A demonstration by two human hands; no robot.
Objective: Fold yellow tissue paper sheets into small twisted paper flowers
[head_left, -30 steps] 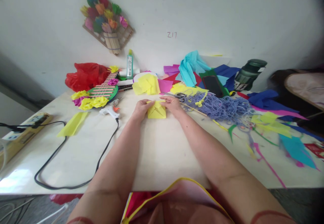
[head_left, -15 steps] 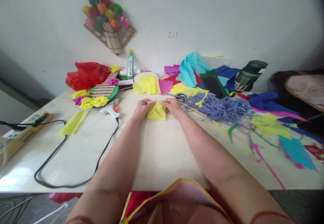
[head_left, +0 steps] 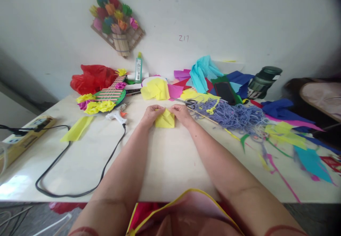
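Item: folded yellow paper [head_left: 165,119], roughly square w/ diagonal creases, lying flat on the pale surface [head_left: 170,157] at centre, slightly toward the wall side. Left hand [head_left: 150,115]: fingers curled in close, pinching the paper's top-left corner. Right hand [head_left: 181,113]: same narrow pinch on the top-right corner; both forearms laid along the surface. Handling (est.): very light, thin, soft; creases easily, tears if tugged, slides readily on the glossy top; holds shape only along folds. Best hold looks to be corners and folded edges, fingertips only, w/ the bottom edge left free. Adjacent, left: hot glue gun [head_left: 115,116], near but apart from the left hand, its black cord [head_left: 80,165] looping toward the near edge; loose yellow paper strip [head_left: 77,128]; power strip [head_left: 23,136] at the far left edge. Behind: crumpled yellow tissue [head_left: 155,89], glue bottle [head_left: 137,68] upright by the wall, red plastic bag [head_left: 90,78]. Adjacent, right: scissors [head_left: 186,101] just beyond the right hand, purple yarn pile [head_left: 231,113] close by, phone [head_left: 225,91] on coloured sheets, dark green jug [head_left: 262,82], paper offcuts scattered to the right edge. Room: open stretch betw. the paper and the near edge, betw. the forearms; tight at rear and right, cord is the snag risk on the left.
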